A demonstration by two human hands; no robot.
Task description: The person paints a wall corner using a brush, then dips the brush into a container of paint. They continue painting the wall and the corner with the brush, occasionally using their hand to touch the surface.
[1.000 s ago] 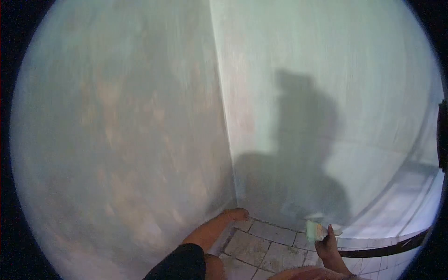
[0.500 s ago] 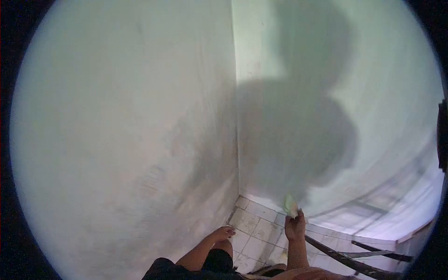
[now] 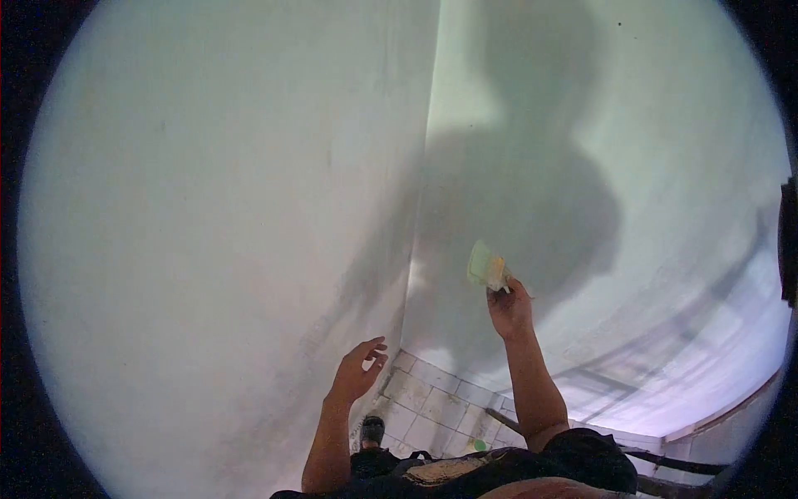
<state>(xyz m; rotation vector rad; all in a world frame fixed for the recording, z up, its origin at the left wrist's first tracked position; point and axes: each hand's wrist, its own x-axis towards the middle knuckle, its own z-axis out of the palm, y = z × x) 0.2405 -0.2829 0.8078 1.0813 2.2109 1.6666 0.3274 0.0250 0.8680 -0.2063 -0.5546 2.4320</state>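
My right hand [image 3: 510,309] grips a wide paintbrush [image 3: 486,265] by its handle, bristles up and tilted to the left. Pale green paint coats the bristles, and a yellowish band shows at their base. The brush overlaps the right-hand wall [image 3: 532,208] in this view, within my shadow. My left hand [image 3: 359,370] is raised near the left-hand wall [image 3: 224,249], its fingers loosely bent and apart with nothing in them.
Both walls meet in a corner ahead of me. White floor tiles [image 3: 411,391] lie below, with my dark shoe [image 3: 372,429] on them. A small round green thing [image 3: 480,445] is near my body. Dark bars [image 3: 677,462] stretch across the lower right.
My right hand has lifted the paintbrush from low over the floor to higher against the right-hand wall. My left hand has risen and moved left, and my view has shifted.
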